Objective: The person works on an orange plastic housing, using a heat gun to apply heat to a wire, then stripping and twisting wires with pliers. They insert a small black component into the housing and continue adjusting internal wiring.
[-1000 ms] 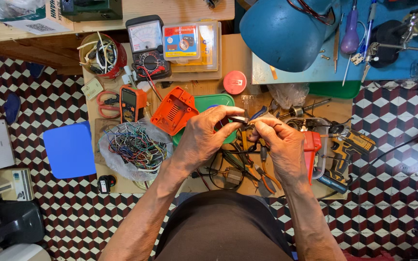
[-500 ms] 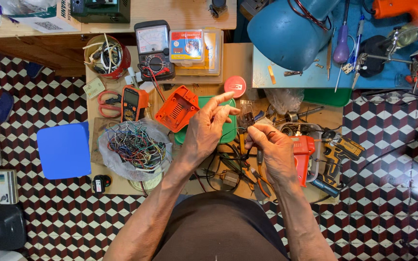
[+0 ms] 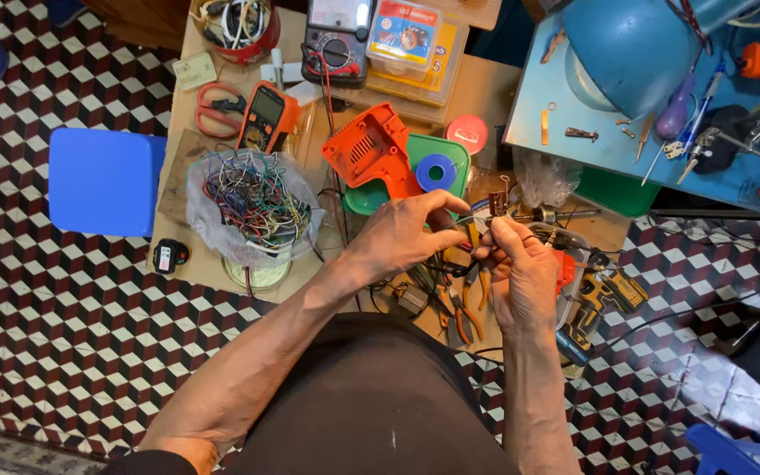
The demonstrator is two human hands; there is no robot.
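Hands meet over the middle of the cluttered wooden table [image 3: 485, 88], seen from the head camera looking straight down. The left hand [image 3: 402, 236] reaches in from the near edge, its thumb and forefinger pinched together on a thin wire that runs to a small dark electrical part [image 3: 498, 204]. The right hand [image 3: 521, 268] holds that part from below, fingers [image 3: 496, 230] clamped on its lower end, so the part stands upright just above both hands, between them and the far side of the table.

Directly beneath the hands lie orange-handled pliers [image 3: 461, 308] and a tangle of dark cables near the table's near edge. Just beyond the left hand sits an orange plastic tool housing [image 3: 369, 149], touching a green container [image 3: 446, 154] that carries a blue ring-shaped roll [image 3: 436, 172]. Toward the left edge rests a clear plastic bag of coloured wires [image 3: 252, 204], and beyond it an orange digital multimeter [image 3: 266, 114] beside red-handled scissors [image 3: 215, 98]. An analogue multimeter [image 3: 338, 35] stands at the far edge. By the right hand, at the right edge, lies a yellow-and-black cordless drill [image 3: 598, 299]. A blue desk lamp [image 3: 635, 44] hangs over an adjoining blue work surface. A blue stool [image 3: 103, 180] stands on the chequered floor, left of the table.
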